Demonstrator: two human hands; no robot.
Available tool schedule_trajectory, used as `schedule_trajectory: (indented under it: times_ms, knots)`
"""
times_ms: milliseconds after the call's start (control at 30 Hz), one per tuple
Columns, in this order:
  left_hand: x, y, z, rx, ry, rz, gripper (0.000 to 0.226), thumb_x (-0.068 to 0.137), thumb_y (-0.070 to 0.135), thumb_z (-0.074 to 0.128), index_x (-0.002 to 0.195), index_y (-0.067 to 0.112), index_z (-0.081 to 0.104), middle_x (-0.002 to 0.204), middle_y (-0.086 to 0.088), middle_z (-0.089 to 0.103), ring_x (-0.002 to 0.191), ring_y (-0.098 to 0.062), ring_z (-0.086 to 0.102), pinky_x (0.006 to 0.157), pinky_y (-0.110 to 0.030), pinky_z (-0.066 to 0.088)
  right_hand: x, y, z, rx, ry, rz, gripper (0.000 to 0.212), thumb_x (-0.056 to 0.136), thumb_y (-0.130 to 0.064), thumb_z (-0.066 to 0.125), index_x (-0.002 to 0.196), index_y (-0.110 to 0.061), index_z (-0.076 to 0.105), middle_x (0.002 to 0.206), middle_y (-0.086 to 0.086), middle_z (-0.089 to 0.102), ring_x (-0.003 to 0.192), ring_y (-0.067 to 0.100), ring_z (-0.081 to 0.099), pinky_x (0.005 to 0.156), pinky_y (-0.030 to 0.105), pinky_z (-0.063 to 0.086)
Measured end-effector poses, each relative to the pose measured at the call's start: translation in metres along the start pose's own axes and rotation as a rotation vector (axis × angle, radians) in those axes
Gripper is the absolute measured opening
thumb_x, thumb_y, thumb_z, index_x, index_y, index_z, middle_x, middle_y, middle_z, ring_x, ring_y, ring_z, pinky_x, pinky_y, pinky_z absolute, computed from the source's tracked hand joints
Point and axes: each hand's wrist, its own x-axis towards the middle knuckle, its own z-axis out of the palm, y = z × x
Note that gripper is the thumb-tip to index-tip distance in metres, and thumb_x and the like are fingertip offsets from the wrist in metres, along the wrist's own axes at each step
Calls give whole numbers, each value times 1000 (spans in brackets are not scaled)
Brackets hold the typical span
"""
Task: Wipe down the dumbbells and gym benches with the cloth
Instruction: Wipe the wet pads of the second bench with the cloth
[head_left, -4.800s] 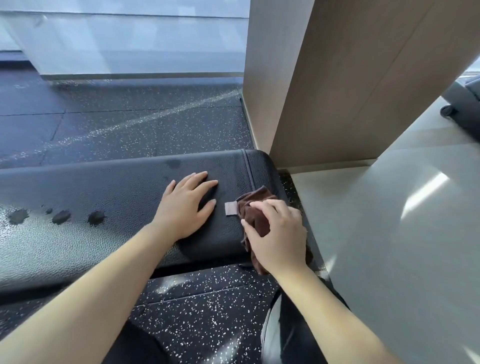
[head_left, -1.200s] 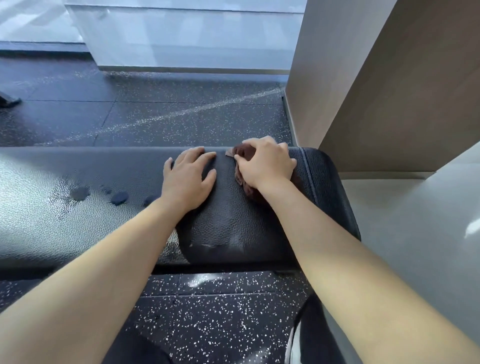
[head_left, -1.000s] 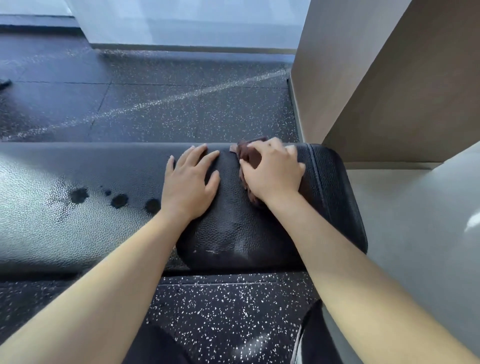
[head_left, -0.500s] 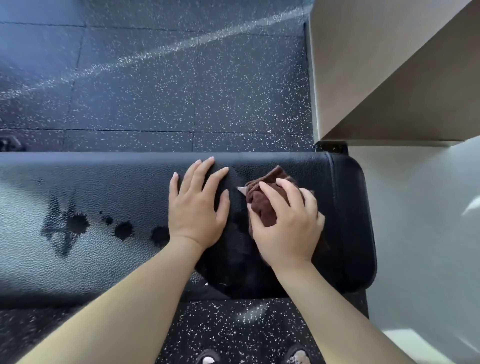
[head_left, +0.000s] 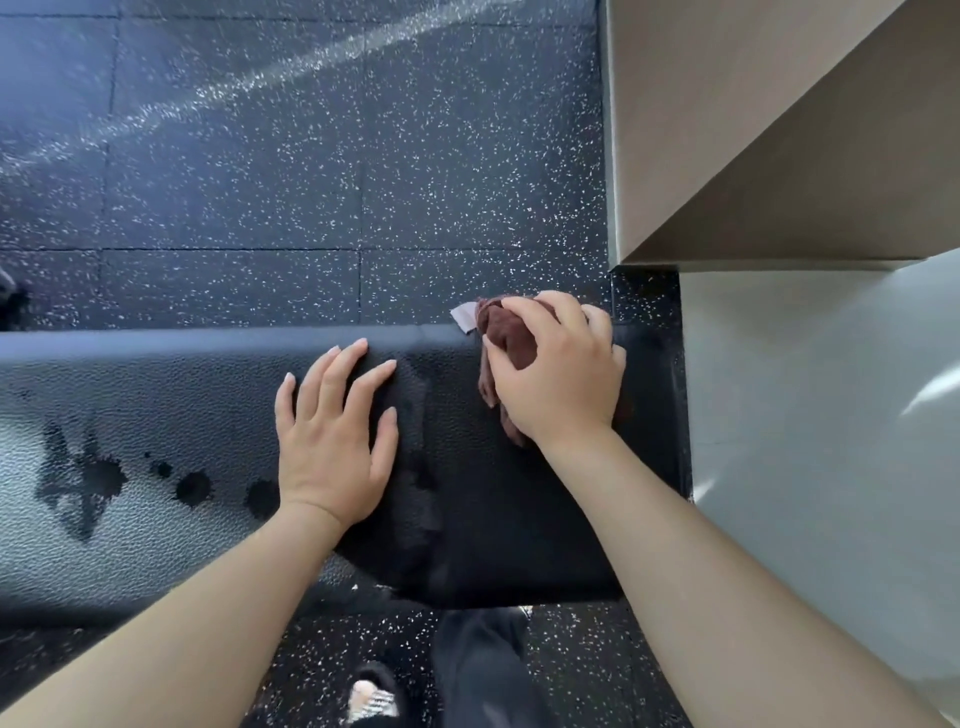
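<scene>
A black padded gym bench (head_left: 156, 395) runs across the view from the left to its right end. My right hand (head_left: 558, 374) is closed around a bunched brown cloth (head_left: 506, 338) with a pale label, pressing it on the bench's far edge near that end. My left hand (head_left: 332, 441) lies flat on the pad, fingers spread, just left of the cloth. Several dark wet spots (head_left: 192, 486) mark the pad further left. No dumbbells are in view.
Black speckled rubber floor (head_left: 311, 182) lies beyond the bench. A beige wall column (head_left: 753, 130) rises at the upper right, with pale smooth floor (head_left: 831, 441) below it on the right. My legs and a shoe (head_left: 371, 699) show under the bench's near edge.
My right hand has slid the cloth from the middle of the pad up to its far edge. The left hand has stayed flat. The view has tipped further down.
</scene>
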Motion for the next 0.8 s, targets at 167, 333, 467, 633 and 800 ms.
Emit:
schedule_trajectory:
  times_ms: [167, 333, 467, 633, 800]
  knots:
    - [1, 2, -1, 12, -38, -16, 43, 87, 35, 39, 127, 22, 46, 143, -5, 41, 133, -26, 33, 110, -52, 19, -2, 5, -3, -9, 54, 37, 35, 79, -43, 66, 113, -36, 63, 123, -8, 57, 115, 25, 47, 82, 45, 42]
    - [1, -1, -6, -24, -96, -19, 43, 88, 36, 38, 128, 23, 43, 143, -4, 40, 133, -25, 32, 110, -52, 17, -1, -7, -2, -44, 25, 105, 33, 80, -42, 65, 113, -36, 63, 123, -8, 56, 115, 26, 46, 83, 45, 41]
    - [6, -27, -21, 28, -189, 144, 48, 87, 42, 38, 133, 27, 43, 146, -1, 38, 134, -21, 30, 108, -52, 16, -9, -30, 7, -30, 25, 130, 32, 79, -40, 66, 110, -35, 65, 121, -8, 57, 111, 28, 48, 83, 45, 41]
    - [14, -105, -50, 93, -285, -157, 61, 79, 66, 31, 136, 42, 36, 151, -7, 24, 139, -27, 14, 102, -68, 13, -31, -106, 49, -6, 2, 45, 34, 70, -40, 70, 104, -35, 66, 117, -7, 60, 107, 29, 51, 80, 45, 41]
    - [25, -125, -52, 72, -420, -219, 74, 76, 79, 19, 142, 43, 16, 155, -2, 0, 141, -21, -10, 104, -68, -1, -19, -135, 64, -21, -68, 5, 29, 72, -46, 68, 100, -37, 65, 112, -8, 60, 104, 28, 52, 79, 44, 39]
